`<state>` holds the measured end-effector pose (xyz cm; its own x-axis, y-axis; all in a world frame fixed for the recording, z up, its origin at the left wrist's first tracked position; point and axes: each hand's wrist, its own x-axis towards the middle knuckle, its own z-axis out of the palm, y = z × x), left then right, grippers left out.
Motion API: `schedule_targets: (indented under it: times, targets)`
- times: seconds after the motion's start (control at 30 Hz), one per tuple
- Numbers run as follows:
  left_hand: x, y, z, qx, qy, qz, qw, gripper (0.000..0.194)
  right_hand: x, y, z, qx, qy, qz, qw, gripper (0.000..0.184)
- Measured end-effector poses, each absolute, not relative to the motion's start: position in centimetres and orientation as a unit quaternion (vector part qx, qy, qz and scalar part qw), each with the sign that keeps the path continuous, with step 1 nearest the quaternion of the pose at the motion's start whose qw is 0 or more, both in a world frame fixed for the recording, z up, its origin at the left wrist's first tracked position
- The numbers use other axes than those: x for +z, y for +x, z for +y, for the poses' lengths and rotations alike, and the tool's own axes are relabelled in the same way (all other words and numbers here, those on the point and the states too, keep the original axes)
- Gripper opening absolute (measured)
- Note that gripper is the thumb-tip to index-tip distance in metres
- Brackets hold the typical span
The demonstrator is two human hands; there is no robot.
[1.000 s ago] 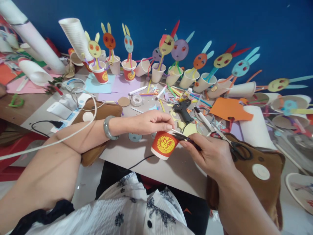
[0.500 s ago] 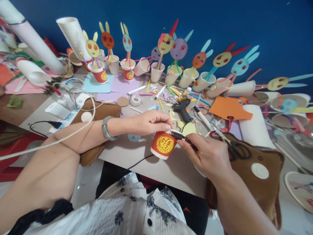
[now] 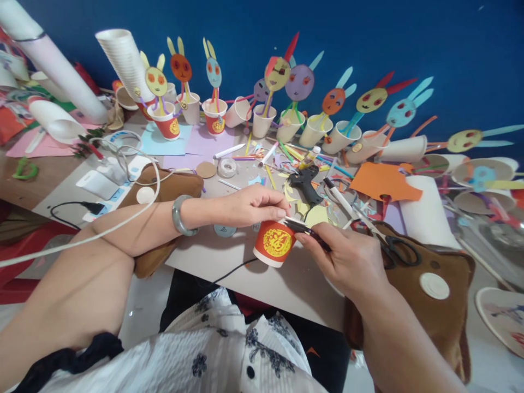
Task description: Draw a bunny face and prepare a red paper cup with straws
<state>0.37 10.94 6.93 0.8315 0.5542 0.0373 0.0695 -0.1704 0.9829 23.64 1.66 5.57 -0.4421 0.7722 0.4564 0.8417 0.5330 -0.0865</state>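
A red paper cup (image 3: 275,244) with a round yellow print is held up above the near part of the table. My left hand (image 3: 262,206) grips it from above at the rim, thumb and fingers closed. In my right hand (image 3: 347,254) is a slim dark cutting tool (image 3: 302,227), wrapped by the fingers. Its narrow tip meets the cup's rim on the right side. I cannot make out whether it is a knife or scissors. Beneath the left wrist lies a small pale blue paper disc (image 3: 225,230).
Behind the hands are a black glue gun (image 3: 306,184), paper scraps and a tape roll (image 3: 226,167). Black scissors (image 3: 399,251) lie on a brown cushion (image 3: 429,327) at right. Paper rabbits in cups (image 3: 264,121) line the blue wall. A white cable (image 3: 82,244) crosses over my left arm.
The cup has shifted very slightly to the right. Both hands keep nearly the same hold, and the tool tip remains at the rim.
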Motion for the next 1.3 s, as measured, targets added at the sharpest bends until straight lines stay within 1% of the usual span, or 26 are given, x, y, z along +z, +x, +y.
schedule_targets:
  times: [0.3, 0.57, 0.73, 0.87, 1.07, 1.2, 1.3]
  targets:
    - [6.86, 0.54, 10.84, 0.193, 0.714, 0.224, 0.635, 0.016, 5.73, 23.64, 1.72, -0.093, -0.479, -0.847, 0.210, 0.052]
    - [6.66, 0.66, 10.82, 0.193, 0.703, 0.232, 0.644, 0.017, 5.75, 23.61, 1.72, -0.087, -0.482, -0.847, 0.208, 0.051]
    - [6.79, 0.60, 10.82, 0.195, 0.701, 0.231, 0.646, 0.016, 5.70, 23.45, 1.76, -0.099, -0.466, -0.849, 0.230, 0.048]
    - [7.20, 0.59, 10.77, 0.195, 0.695, 0.235, 0.651, 0.015, 5.59, 23.50, 1.67, -0.066, -0.474, -0.842, 0.250, 0.044]
    - [7.59, 0.73, 10.53, 0.208, 0.680, 0.237, 0.662, 0.015, 5.42, 23.55, 1.53, -0.042, -0.502, -0.807, 0.308, 0.042]
    - [7.31, 0.81, 10.69, 0.249, 0.680, 0.249, 0.643, 0.014, 5.33, 23.43, 1.63, -0.060, -0.515, -0.788, 0.331, 0.037]
    - [6.83, 0.87, 10.90, 0.293, 0.685, 0.237, 0.623, 0.017, 5.25, 23.24, 1.62, -0.077, -0.521, -0.787, 0.322, 0.036]
